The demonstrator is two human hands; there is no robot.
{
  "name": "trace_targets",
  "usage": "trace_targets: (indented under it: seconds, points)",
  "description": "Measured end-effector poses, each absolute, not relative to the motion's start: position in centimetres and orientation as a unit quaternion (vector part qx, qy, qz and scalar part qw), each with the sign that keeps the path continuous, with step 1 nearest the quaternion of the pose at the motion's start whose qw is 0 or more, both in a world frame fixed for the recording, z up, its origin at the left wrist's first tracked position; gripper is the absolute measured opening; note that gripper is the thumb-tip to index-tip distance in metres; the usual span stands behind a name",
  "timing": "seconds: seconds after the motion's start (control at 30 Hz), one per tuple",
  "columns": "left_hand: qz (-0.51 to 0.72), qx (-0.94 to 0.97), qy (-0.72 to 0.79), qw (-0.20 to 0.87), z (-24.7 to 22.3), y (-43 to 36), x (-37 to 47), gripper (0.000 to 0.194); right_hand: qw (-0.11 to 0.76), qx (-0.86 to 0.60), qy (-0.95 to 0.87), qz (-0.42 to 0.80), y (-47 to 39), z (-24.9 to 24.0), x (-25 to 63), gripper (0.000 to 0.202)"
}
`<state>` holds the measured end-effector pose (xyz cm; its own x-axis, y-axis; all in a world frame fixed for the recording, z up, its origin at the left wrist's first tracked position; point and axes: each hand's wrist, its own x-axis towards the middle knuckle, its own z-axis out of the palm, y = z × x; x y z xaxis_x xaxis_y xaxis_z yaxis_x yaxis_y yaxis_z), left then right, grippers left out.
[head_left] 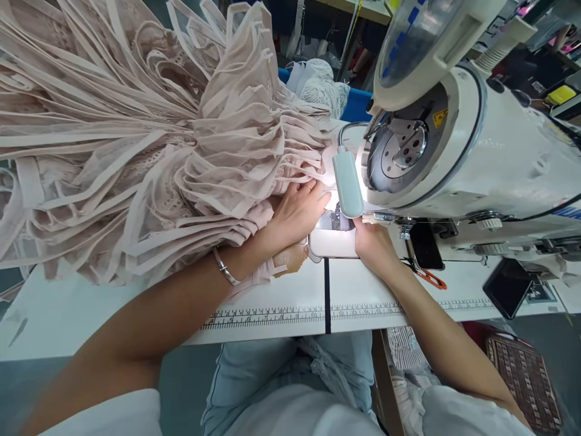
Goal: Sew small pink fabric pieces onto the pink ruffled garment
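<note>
My left hand lies flat, fingers spread, on pale pink mesh fabric at the needle area of a white sewing machine. A silver bracelet circles that wrist. My right hand rests just right of the needle plate, fingertips at the brightly lit presser foot; what they pinch is hidden by glare. A large heap of pink garments with straps covers the table's left.
A mint lamp head hangs over the needle. Orange-handled scissors and two dark phones lie right of the machine. A printed ruler runs along the white table's front edge. White lace sits behind.
</note>
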<state>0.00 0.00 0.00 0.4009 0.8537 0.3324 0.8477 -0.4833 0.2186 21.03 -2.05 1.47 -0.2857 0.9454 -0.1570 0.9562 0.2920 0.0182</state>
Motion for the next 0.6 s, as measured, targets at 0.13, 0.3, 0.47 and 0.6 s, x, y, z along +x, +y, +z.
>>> trace_targets:
  seconds: [0.13,0.3,0.47,0.6]
  points:
    - [0.216,0.827,0.519,0.02,0.1,0.3,0.1,0.023,0.066,0.593,0.801,-0.044,-2.0,1.2,21.2,0.047]
    - [0.173,0.858,0.484,0.015,2.7,-1.7,0.1,0.023,-0.005,0.576,0.817,-0.011,-1.8,-0.2,22.0,0.043]
    - [0.052,0.952,0.3,-0.021,5.5,-8.8,-1.6,0.021,-0.155,0.481,0.861,0.06,-3.4,-0.2,22.1,0.032]
    - [0.133,0.948,0.288,-0.011,5.7,-13.9,-5.2,0.017,-0.195,0.338,0.918,-0.068,-5.9,0.7,18.6,0.024]
